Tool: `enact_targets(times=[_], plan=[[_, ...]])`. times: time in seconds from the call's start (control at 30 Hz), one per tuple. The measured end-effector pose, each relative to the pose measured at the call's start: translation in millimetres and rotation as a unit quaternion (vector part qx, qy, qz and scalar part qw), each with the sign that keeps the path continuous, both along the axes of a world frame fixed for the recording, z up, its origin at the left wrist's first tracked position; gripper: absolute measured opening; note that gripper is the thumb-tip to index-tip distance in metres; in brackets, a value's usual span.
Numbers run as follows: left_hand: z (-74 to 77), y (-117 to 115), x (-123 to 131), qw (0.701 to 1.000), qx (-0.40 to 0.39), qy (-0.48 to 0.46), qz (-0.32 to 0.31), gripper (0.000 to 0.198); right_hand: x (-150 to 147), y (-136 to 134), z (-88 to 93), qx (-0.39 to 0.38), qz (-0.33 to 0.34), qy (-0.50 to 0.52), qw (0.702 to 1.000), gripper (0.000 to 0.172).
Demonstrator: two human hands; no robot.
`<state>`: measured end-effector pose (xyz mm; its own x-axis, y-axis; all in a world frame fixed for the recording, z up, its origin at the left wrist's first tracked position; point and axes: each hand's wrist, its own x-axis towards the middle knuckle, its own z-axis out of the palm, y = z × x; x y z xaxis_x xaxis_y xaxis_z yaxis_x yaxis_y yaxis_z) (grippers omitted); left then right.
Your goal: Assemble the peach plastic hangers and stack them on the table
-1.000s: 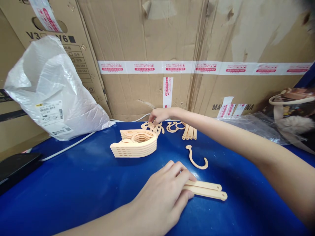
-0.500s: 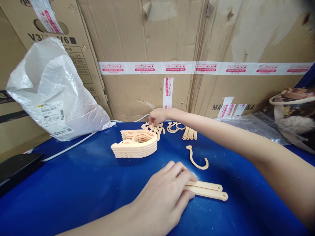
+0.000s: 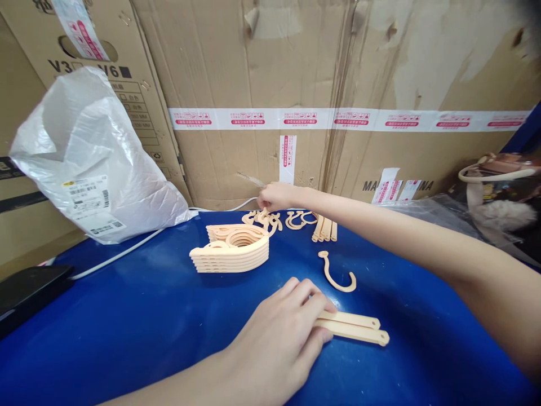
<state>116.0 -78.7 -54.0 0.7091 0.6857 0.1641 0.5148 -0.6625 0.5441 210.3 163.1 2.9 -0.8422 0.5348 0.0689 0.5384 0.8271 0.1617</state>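
My left hand (image 3: 291, 332) is closed on two flat cream strips (image 3: 357, 331) that lie side by side, their holed ends sticking out to the right. At the far side of the table, my right hand (image 3: 279, 195) has its fingertips pinched on a cream hook above a heap of hooks (image 3: 274, 225); the fingers partly hide it. A single hook (image 3: 328, 273) lies between the strips and the far parts. Left of centre stands a neat stack of folded hanger bodies (image 3: 236, 261).
More hooks (image 3: 292, 221) and a bundle of short strips (image 3: 324, 230) lie beneath my right forearm. A white plastic bag (image 3: 93, 158) leans against cardboard boxes (image 3: 236, 163). A black device (image 3: 34, 293) with a white cable (image 3: 122, 255) is at left. Clear plastic wrap (image 3: 422, 217) lies at right.
My right hand has risen slightly from the heap, with a hook at its fingertips. My left hand and the strips keep their place.
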Motion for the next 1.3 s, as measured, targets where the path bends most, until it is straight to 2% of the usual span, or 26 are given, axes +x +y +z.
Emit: enact_targets(times=[0.3,0.47,0.53,0.73,0.9,1.07,1.3], plan=[[-1.4,1,0,1.0,0.002,-0.003,0.003,0.023,37,-2,6.3,-0.12,-0.004,0.057,0.991,0.031],[-0.9,1,2,1.0,-0.001,-0.004,0.001,0.022,56,-16,3.9,-0.115,-0.017,0.059,0.991,0.026],[-0.5,0,3,1.0,-0.002,-0.006,0.002,0.022,56,-20,-0.5,-0.09,-0.027,0.051,0.994,0.023],[1.1,-1,4,1.0,-0.004,-0.006,0.002,0.022,44,-21,-15.2,-0.041,-0.041,0.009,0.998,0.031],[0.5,0,3,1.0,-0.002,-0.005,0.002,0.023,37,-15,-14.7,-0.034,-0.027,0.004,0.999,0.041],[-0.5,1,3,1.0,-0.003,-0.003,0.002,0.022,31,-3,-9.6,-0.1,-0.023,-0.023,0.994,0.029],[0.7,-1,1,1.0,0.0,-0.002,0.003,0.021,29,15,-8.3,-0.216,-0.052,-0.038,0.974,0.031]])
